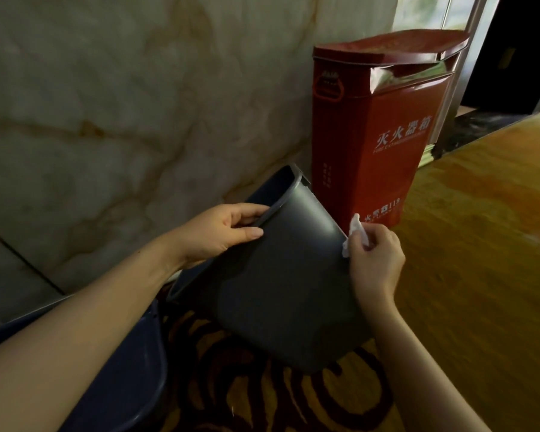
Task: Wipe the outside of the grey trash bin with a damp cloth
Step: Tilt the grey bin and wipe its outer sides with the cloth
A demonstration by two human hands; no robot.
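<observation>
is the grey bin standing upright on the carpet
No, the grey plastic trash bin is tilted toward the wall, with the left hand gripping its rim.

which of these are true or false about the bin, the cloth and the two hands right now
1. The grey bin is tilted. True.
2. The left hand holds the white cloth. False: the right hand holds it, at the bin's right edge.
3. The left hand grips the bin's rim. True.
4. The red box lies flat on the carpet. False: it stands upright behind the bin, against the wall.
5. The cloth is inside the bin. False: it is outside.
</observation>
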